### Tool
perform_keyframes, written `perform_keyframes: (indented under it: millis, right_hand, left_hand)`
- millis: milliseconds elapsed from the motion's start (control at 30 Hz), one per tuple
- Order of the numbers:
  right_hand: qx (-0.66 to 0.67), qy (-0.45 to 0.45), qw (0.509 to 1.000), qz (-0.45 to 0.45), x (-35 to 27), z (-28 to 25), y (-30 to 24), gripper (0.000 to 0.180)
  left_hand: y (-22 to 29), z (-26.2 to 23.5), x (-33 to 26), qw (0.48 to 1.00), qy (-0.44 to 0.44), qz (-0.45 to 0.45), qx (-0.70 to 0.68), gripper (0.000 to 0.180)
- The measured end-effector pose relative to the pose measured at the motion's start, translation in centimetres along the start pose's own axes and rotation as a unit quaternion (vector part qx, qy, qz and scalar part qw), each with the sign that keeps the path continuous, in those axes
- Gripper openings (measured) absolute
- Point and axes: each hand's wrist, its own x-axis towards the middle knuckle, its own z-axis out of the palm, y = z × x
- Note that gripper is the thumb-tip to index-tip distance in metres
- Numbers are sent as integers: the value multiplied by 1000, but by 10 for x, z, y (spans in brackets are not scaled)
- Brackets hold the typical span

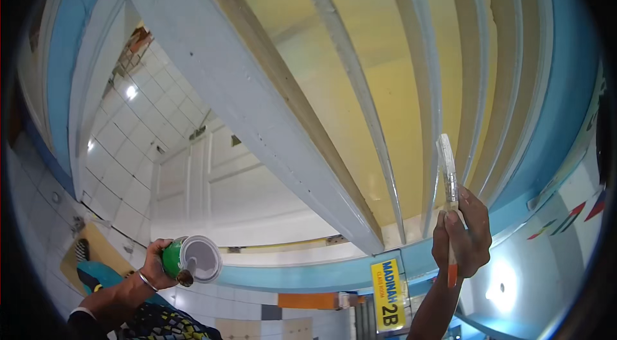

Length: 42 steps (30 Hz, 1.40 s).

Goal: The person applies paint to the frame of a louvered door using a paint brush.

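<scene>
White paint coats the bristles of the paintbrush point(447, 173) that our right hand point(461, 237) holds upright toward the ceiling, fingers wrapped shut around its handle, whose orange end shows below the fist. The brush head stands just beside one of the pale grey-white ceiling battens point(437, 83), near where the battens meet the blue border beam point(308, 272); we cannot tell whether the bristles touch the wood.

Our left hand point(157, 266), a metal bangle at the wrist, is closed around a small green paint tin point(186, 259), tilted so that its open mouth shows grey-white paint inside. The tin sits low at our left, well apart from the brush.

Handling notes, as judgement: the brush is light and stiff in the handle, soft at the bristles, and looks smeared with paint, so possibly slippery; the mid-handle grip looks sound. The tin is rigid, small enough for one hand, and liable to spill at this tilt; it is best held around its body, as now.

Also in view: a wide grey-white rafter point(257, 102) running diagonally, yellow ceiling panels point(398, 38), a white tiled wall point(128, 147) at the left, and a yellow sign point(387, 294) under the beam.
</scene>
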Motion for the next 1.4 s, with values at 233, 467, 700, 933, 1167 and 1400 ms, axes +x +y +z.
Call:
perform_keyframes:
  millis: [233, 467, 700, 933, 1167, 1400]
  right_hand:
    - [-56, -48, 997, -1, -30, 2, 9, 44]
    - [-89, -67, 994, 9, -70, -7, 5, 43]
    - [-101, -162, 975, 116, -64, -31, -12, 26]
    - [68, -29, 992, 101, -43, -6, -38, 31]
    - [161, 75, 983, 46, 4, 13, -45, 32]
    - [181, 145, 973, -19, 116, 12, -48, 29]
  left_hand:
    - [-22, 1, 26, 996, 77, 2, 35, 44]
    - [-46, -32, 41, 997, 70, 16, 16, 47]
    - [-35, -36, 39, 998, 50, 2, 22, 48]
    - [-27, -35, 35, 994, 81, 17, 67, 54]
    - [-30, -14, 13, 997, 61, 17, 51, 52]
    - [-32, 31, -16, 988, 118, 31, 89, 53]
